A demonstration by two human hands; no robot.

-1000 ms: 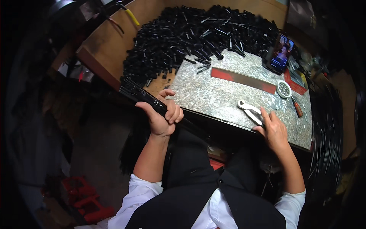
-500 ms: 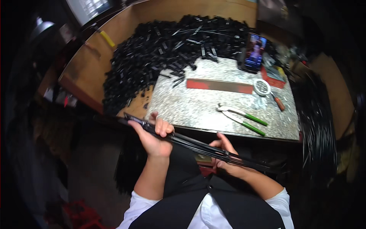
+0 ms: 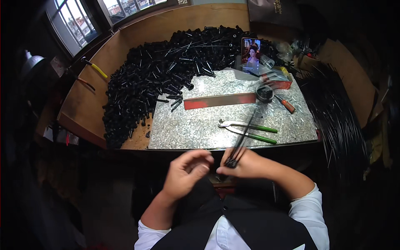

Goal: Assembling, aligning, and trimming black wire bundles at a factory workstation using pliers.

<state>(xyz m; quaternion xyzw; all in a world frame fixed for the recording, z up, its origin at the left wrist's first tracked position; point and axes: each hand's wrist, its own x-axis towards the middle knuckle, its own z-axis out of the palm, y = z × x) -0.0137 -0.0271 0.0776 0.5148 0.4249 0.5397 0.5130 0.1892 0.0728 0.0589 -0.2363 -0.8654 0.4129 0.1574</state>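
Observation:
My right hand (image 3: 246,163) is closed around a bundle of thin black rods (image 3: 245,141) just beyond the near edge of the table. The rods point up and away over the tabletop, and their far ends are smeared by motion. Close by on the left, my left hand (image 3: 186,171) is raised with curled fingers, a gap between thumb and fingertips, and nothing visible in it. Nearest to the rods lies a pair of pincers (image 3: 250,129) with green handles, on the speckled stone slab (image 3: 183,131).
A heap of small black bolt-like parts (image 3: 146,79) fills the wooden-walled tray (image 3: 83,112). On the slab are a long red-brown bar (image 3: 221,101), a round dish (image 3: 265,93), an orange-handled screwdriver (image 3: 287,106) and a propped phone (image 3: 251,56). More black rods (image 3: 337,129) stand at the right.
The rod bundle, held across my lap by both hands, has swung to point away from me. My left hand has let go of it. The head view has shifted as well.

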